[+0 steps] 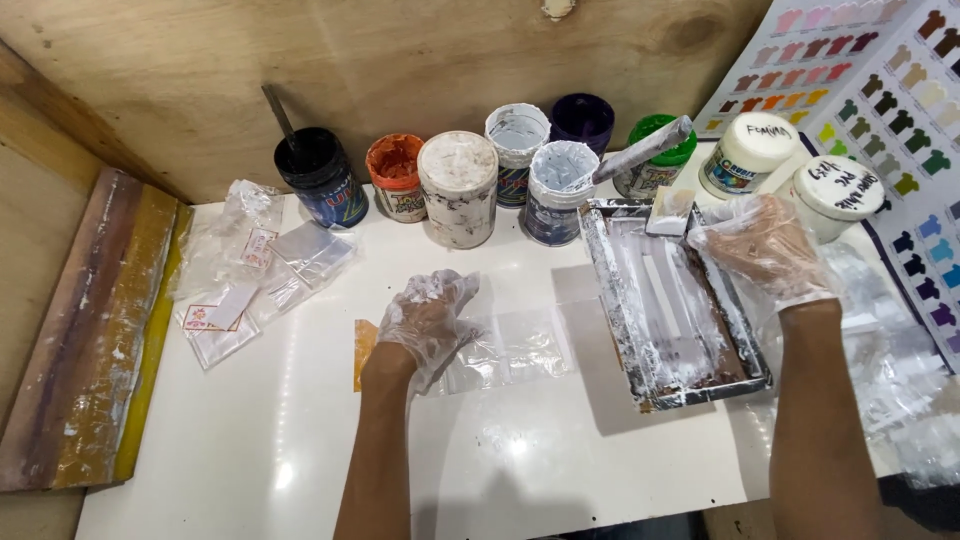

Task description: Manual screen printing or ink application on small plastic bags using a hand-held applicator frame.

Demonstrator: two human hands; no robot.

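Observation:
Both my hands wear thin clear plastic gloves smeared with white paint. My left hand (428, 318) lies flat, fingers spread, pressing on a clear plastic bag (510, 350) spread on the white table (250, 440); an orange card (363, 345) pokes out beneath it. My right hand (765, 245) rests on the far right corner of a small paint-caked screen-printing frame (675, 300), next to a small white squeegee block (670, 210) at the frame's far end. Whether the fingers grip the frame is hard to tell.
Several open paint jars (458, 188) line the back against a plywood wall, one black jar (320, 178) with a stick. Two lidded white tubs (835, 195) stand far right beside a colour chart (900, 110). Loose plastic bags (260, 265) lie left; a stained board (90, 330) leans at the left edge.

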